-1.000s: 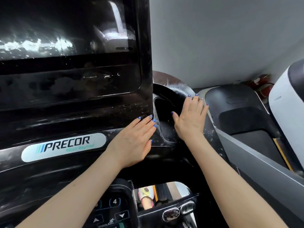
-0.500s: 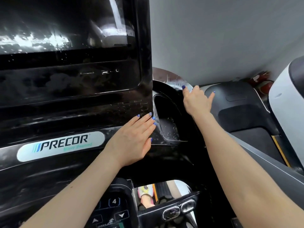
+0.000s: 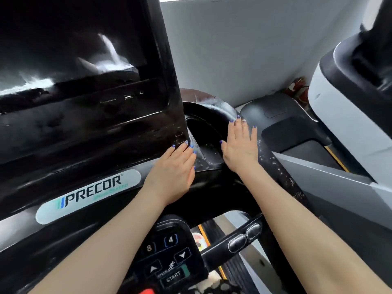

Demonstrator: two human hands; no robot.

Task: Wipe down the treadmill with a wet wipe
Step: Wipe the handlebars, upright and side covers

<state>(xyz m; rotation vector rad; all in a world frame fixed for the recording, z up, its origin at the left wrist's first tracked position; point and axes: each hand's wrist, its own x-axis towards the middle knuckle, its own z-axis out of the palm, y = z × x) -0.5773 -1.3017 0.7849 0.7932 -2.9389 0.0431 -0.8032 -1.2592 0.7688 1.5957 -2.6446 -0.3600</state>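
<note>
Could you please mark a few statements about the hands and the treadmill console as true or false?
1. The left hand lies flat on the black console, right of the PRECOR badge. True.
2. The right hand grips a bottle. False: its fingers lie straight along the cup holder rim.
3. Both hands have blue nails. True.
4. The START button is under the left hand. False: it sits lower, uncovered.

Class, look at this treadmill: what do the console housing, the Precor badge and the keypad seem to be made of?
Console housing: probably glossy black plastic; it mirrors lights and shows wet streaks.
Precor badge: pale, smooth printed label, likely plastic or foil.
Keypad: seemingly matte rubbery membrane with printed white symbols.
</note>
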